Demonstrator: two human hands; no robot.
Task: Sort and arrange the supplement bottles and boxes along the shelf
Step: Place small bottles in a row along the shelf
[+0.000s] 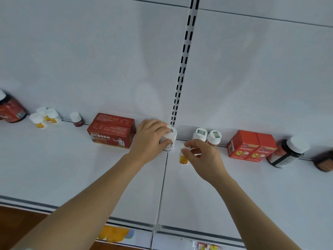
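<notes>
My left hand (150,137) grips a white-capped bottle (170,139) standing at the back of the white shelf (72,168), just right of a red box (112,132). My right hand (200,154) pinches a small white bottle with a yellow label (182,157) a little in front and to the right. Two white-capped bottles (207,135) stand behind my right hand against the back panel.
Further right are a pair of red boxes (251,146), a dark bottle with a white cap (288,151) and a dark lying bottle (324,160). On the left stand a small dark bottle (77,120), three small yellow-labelled bottles (45,117) and a large red-labelled jar (10,109). A slotted upright (183,65) divides the back panel.
</notes>
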